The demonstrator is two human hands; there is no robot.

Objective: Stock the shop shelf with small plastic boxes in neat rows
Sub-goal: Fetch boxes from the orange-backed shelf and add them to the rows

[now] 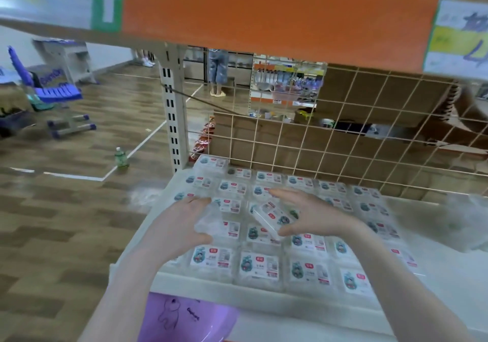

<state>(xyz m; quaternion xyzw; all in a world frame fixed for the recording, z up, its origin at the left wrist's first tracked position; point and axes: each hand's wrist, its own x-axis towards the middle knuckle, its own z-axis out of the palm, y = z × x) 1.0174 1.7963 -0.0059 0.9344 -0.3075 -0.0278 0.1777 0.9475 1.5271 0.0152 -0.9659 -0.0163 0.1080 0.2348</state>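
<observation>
Facing white shelf [435, 270] w/ mesh back [343, 135]

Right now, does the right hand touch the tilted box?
Touching. The head view shows the right hand with its thumb and fingers around the tilted box.

So the small clear plastic boxes [260, 265] are laid flat in rows across the white shelf [435, 267], lids up, each with a label showing a little cartoon figure and a red tag (print's too blurry to read). The rows run back toward the wire grid, edges touching. One clear box [274, 219] is off the rows, tilted up at an angle above them. Another box [211, 225] sits on the left side of the rows, label-free side showing.
</observation>
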